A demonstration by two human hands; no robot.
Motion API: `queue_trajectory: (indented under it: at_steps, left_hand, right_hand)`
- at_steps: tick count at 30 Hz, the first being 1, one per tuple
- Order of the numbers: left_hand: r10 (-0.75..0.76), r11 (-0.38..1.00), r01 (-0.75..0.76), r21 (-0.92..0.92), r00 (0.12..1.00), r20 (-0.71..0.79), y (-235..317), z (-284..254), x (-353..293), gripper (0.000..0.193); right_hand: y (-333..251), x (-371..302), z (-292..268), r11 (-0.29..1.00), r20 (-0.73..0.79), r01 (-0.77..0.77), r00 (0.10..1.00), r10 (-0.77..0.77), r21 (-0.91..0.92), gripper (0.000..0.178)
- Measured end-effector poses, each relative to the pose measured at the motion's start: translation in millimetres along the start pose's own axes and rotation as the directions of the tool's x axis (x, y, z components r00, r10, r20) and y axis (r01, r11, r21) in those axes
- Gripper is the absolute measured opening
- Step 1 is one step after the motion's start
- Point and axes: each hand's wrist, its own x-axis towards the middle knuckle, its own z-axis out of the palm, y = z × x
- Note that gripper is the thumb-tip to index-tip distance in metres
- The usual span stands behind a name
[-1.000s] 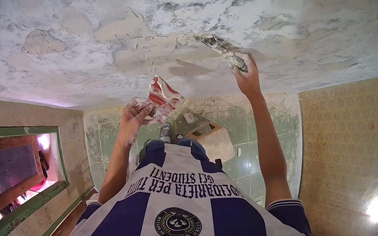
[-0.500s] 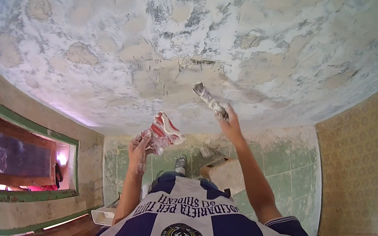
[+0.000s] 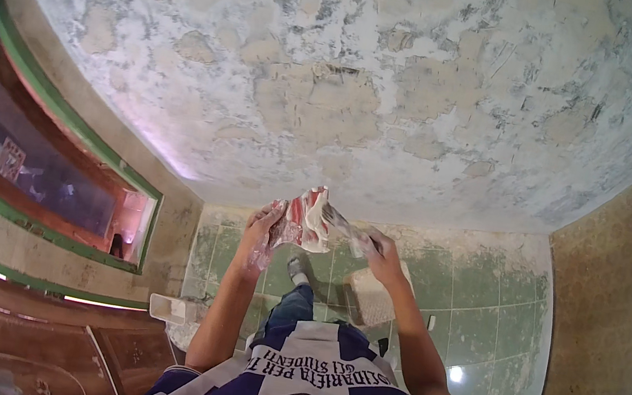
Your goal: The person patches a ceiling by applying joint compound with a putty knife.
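Note:
In front of my chest, my left hand (image 3: 263,230) is closed on a red piece (image 3: 297,219), flat and floppy-looking, smeared with thick white paste. White residue coats my left fingers and wrist. My right hand (image 3: 385,260) grips the whitened handle of a putty knife (image 3: 344,228). Its greyish blade meets the pasty right edge of the red piece; whether paste sits on the blade is too small to tell. Beyond both hands rises a wall (image 3: 312,114) with patchy white and beige plaster and dark streaks.
A pale woven-looking box (image 3: 374,298) stands on the green tiled floor (image 3: 472,305) below my right forearm. At the left are a white container (image 3: 170,308), brown wooden furniture (image 3: 61,347) and a green-framed opening (image 3: 148,229). A yellowish patterned wall (image 3: 618,270) closes the right side.
My right hand has brought the putty knife down from near the wall to the red piece. My left hand has shifted slightly right and up with that piece. The view has tilted.

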Motion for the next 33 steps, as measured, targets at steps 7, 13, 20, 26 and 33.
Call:
queue_trajectory:
  at_steps: [7,13,20,26,33]
  left_hand:
    - [-0.003,0.999,0.002,-0.043,1.000,-0.013,-3,-11,-93,0.020]
    - [-0.013,0.998,0.016,-0.063,0.998,0.055,-21,-27,-145,0.022]
    - [0.028,0.991,-0.017,-0.131,0.996,0.086,-23,-98,-244,0.030]
    - [-0.156,0.972,0.169,-0.165,0.984,0.088,-78,-153,-337,0.030]
    - [-0.207,0.959,0.250,-0.134,0.939,0.277,-98,-142,-390,0.025]
  right_hand:
    - [1,-75,0,0.991,-0.095,-0.006,0.995,0.018,0.134,0.023]
    - [-6,-131,57,0.980,-0.021,0.008,1.000,-0.004,0.199,0.029]
    - [26,-276,69,0.978,-0.153,-0.197,0.971,0.184,-0.075,0.034]
    - [-25,-355,131,0.985,-0.190,-0.162,0.967,0.171,0.063,0.035]
    - [-55,-452,156,0.959,-0.097,-0.284,0.955,0.282,-0.007,0.041]
